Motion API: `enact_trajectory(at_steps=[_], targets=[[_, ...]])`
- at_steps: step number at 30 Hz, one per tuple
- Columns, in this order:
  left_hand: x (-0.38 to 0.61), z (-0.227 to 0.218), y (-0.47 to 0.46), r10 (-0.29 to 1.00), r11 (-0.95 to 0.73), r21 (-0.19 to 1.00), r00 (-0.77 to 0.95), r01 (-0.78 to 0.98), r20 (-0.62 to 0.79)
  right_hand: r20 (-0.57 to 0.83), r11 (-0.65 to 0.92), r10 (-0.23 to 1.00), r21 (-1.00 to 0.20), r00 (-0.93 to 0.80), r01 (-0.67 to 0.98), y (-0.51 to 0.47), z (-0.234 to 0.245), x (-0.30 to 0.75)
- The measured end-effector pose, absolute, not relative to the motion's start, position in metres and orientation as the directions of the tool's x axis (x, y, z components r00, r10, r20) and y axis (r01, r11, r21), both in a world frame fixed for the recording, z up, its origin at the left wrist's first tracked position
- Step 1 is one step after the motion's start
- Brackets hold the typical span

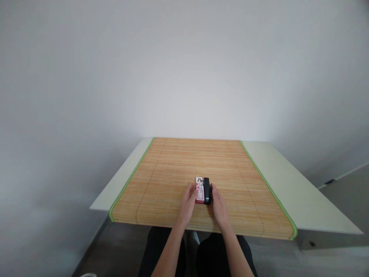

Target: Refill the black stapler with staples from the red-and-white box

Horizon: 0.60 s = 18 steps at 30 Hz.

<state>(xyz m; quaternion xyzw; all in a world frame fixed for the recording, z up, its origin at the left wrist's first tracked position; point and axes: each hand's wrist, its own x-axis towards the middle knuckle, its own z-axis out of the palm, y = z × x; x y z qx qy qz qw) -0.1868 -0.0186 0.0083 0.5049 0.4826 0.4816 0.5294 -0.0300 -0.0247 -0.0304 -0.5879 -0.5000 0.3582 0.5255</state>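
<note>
A small red and white box [200, 190], like a pack of cards, lies on the bamboo mat [173, 169] next to a narrow black object [206, 189]. My left hand [188, 202] rests against the box's left side with its fingers curled round it. My right hand [218, 203] touches the right side of the black object, fingers bent against it. Both things sit between my two hands near the mat's front edge.
The mat has green side borders and covers most of a pale table [288, 181] set against a white wall. My dark-clothed legs [201, 254] show below the table's front edge. Grey floor lies to the right.
</note>
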Motion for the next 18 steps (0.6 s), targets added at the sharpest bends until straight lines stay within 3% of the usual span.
enact_trajectory(at_steps=[6, 18], targets=[[-0.198, 0.006, -0.030, 0.958, -0.281, 0.889, 0.159, 0.361, 0.238, 0.183, 0.122, 0.951, -0.962, 0.248, 0.242, -0.029, -0.027, -0.005], [-0.201, 0.009, -0.030, 0.954, -0.299, 0.848, 0.113, 0.439, 0.278, 0.244, 0.183, 0.941, -0.950, 0.236, 0.254, -0.029, -0.029, -0.006]])
